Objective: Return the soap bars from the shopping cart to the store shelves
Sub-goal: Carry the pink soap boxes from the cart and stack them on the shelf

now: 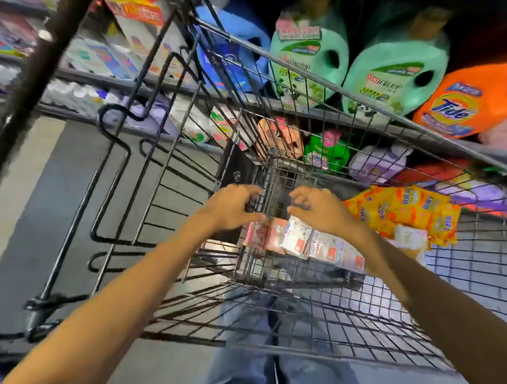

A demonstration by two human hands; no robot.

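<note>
Directly beneath the two hands, and just nearer us than their fingers, lie the soap bars [302, 242], packed side by side in the shopping cart [342, 332]. Motion blur smears their wrappers and the wrists cover their far ends; we count two pink and three white, though the tally is uncertain.

Left hand [231, 209]: fingers curled round a dark piece on the cart's wire wall, grasping it. Right hand [317, 211]: fingers bent at the wire just beyond the soap; we cannot tell whether they clasp anything.

To the right of the right hand sits a bundle of yellow packs [404, 211], their number unreadable, with one white box [411, 237] lying against its near edge.

Well beyond both hands, past the cart's far rim, the store shelves [92, 79] hold two green jugs [308, 58], one orange jug [473, 104] cut off by the right edge, and one blue jug [231, 56] partly hidden behind wire. Left of the left hand, further shelf goods dissolve into blur.

Nearer us than the hands, two denim-clad legs [242, 320] show through the mesh.
</note>
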